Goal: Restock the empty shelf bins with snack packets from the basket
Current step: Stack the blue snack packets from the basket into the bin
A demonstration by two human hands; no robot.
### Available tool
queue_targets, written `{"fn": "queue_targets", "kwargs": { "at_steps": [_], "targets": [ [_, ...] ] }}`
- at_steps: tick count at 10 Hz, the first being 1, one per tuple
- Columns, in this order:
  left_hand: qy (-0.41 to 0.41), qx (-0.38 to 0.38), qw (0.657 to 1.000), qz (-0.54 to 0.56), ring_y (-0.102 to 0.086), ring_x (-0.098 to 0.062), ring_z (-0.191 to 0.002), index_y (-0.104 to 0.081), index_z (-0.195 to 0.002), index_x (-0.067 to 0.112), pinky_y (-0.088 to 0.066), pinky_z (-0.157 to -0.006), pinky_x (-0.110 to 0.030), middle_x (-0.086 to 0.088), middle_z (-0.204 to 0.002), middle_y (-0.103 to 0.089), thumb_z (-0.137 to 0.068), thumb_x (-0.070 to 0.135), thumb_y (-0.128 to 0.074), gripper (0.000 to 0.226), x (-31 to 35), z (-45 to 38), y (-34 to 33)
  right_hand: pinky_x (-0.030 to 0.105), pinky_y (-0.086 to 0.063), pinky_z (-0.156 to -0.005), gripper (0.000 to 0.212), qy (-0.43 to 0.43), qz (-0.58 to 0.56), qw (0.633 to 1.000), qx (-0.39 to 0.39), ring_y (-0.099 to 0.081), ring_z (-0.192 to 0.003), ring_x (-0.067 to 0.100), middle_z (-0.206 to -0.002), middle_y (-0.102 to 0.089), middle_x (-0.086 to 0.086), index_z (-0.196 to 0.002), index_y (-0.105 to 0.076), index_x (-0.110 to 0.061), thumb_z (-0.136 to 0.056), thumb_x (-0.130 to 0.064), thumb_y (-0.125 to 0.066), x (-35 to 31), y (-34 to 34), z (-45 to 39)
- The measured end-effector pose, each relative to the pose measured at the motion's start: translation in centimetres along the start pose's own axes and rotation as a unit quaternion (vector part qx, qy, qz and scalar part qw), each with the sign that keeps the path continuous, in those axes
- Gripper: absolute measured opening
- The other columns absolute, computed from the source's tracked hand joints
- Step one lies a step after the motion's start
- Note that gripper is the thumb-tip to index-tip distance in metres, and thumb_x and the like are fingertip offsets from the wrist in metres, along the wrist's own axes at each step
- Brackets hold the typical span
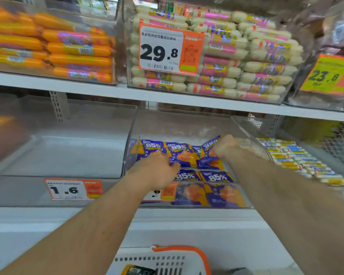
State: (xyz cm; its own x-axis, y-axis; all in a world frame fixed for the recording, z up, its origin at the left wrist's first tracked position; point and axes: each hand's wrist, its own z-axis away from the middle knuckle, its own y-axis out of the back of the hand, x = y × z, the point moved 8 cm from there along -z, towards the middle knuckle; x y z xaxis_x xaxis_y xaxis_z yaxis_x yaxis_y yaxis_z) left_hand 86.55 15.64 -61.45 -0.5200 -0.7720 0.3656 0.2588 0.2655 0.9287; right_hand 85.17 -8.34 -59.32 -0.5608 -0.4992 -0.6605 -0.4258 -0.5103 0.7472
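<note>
Clear bin wall blurs right hand grip.

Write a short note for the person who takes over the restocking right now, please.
Left hand: in the middle bin, fingers on a purple packet.
Right hand: grips another packet at the back of that bin.
Done: middle bin partly filled with purple packets.
Left: the left bin holds nothing; the basket below shows at least one more packet.
</note>
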Motion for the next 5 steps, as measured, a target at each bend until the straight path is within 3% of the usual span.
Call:
{"fn": "queue_targets", "kwargs": {
  "at_steps": [1,2,3,4,5],
  "targets": [
    [0.007,0.002,1.0,0.008,-0.052,-0.022,-0.123,-0.059,-0.088,0.016,-0.046,-0.095,-0.041,-0.006,-0.146,-0.042,-0.097,0.053,-0.034,0.046,-0.1,-0.3,0.0,0.028,-0.048,-0.067,0.022,0.041,0.231,0.972,0.006,-0.064,-0.099,0.03,-0.108,-0.067,0.015,-0.104,-0.067,-0.003,-0.087,-0.014,-0.061,0.1,-1.2,-1.0],
    [0.011,-0.009,1.0,0.011,-0.051,-0.02,-0.125,-0.056,-0.08,0.016,-0.046,-0.094,-0.042,-0.004,-0.141,-0.047,-0.096,0.053,-0.036,0.045,-0.2,-0.2,-0.1,0.03,-0.046,-0.063,0.01,0.083,0.33,0.94,-0.02,-0.057,-0.078,0.029,-0.091,-0.062,0.013,-0.079,-0.06,-0.005,-0.083,-0.012,-0.054,-0.3,-2.6,-1.6],
    [0.025,-0.015,0.999,0.015,-0.058,-0.022,-0.11,-0.06,-0.084,0.014,-0.049,-0.089,-0.039,-0.001,-0.113,-0.055,-0.096,0.051,-0.037,0.046,0.0,-0.1,-0.2,0.031,-0.048,-0.08,0.025,0.127,0.423,0.889,-0.12,-0.059,-0.098,0.028,-0.121,-0.061,0.015,-0.103,-0.064,-0.005,-0.092,-0.016,-0.045,0.1,-5.5,-1.7],
    [0.034,-0.019,0.999,0.013,-0.06,-0.021,-0.091,-0.063,-0.097,0.013,-0.048,-0.082,-0.035,-0.005,-0.1,-0.06,-0.097,0.05,-0.037,0.045,0.2,0.3,0.0,0.029,-0.04,-0.096,0.044,0.136,0.45,0.867,-0.167,-0.044,-0.131,0.028,-0.149,-0.041,0.014,-0.143,-0.041,-0.006,-0.1,-0.016,-0.037,0.5,-6.6,-1.3],
    [0.035,-0.03,0.999,0.019,-0.061,-0.022,-0.093,-0.064,-0.102,0.011,-0.048,-0.081,-0.034,-0.008,-0.1,-0.065,-0.098,0.048,-0.037,0.046,0.3,0.5,0.0,0.03,-0.034,-0.105,0.05,0.147,0.461,0.858,-0.175,-0.033,-0.14,0.027,-0.157,-0.027,0.012,-0.151,-0.027,-0.009,-0.102,-0.018,-0.035,0.3,-6.7,-1.0]
  ]
}}
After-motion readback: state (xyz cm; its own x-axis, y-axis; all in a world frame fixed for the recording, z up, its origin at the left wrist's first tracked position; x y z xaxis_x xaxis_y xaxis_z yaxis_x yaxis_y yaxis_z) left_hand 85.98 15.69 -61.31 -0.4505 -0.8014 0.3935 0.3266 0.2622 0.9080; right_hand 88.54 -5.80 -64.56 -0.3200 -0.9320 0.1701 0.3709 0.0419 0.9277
